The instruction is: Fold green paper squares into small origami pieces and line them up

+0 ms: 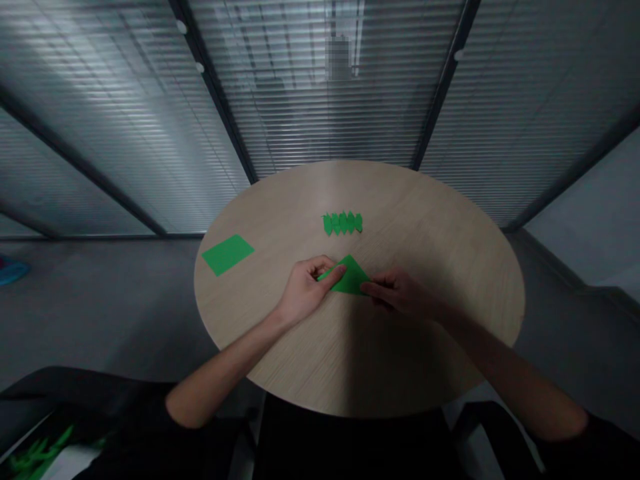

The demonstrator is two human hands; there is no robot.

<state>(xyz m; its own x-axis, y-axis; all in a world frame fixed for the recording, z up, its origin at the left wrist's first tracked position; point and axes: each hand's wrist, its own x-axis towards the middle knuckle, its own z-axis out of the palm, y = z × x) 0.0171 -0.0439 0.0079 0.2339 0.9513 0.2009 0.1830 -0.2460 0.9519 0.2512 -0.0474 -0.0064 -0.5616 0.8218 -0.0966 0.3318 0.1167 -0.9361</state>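
Note:
Between my two hands is a green sheet of paper [351, 275], showing a triangular outline with its peak pointing away from me. My left hand [311, 279] pinches its left corner, thumb on top. At the right corner, my right hand [393, 291] grips the paper between thumb and fingers. The paper is just above or on the table; I cannot tell which. Beyond it lies a row of several small folded green paper pieces [343, 223], side by side. Off to the left, a flat green paper sheet [228, 254] rests near the table's edge.
The round wooden table [280, 360] stands before a glass partition with blinds [320, 127]. Chair armrests [483, 417] flank me at the near side. A blue object [13, 270] lies on the floor at far left, and green strands [43, 457] show at lower left.

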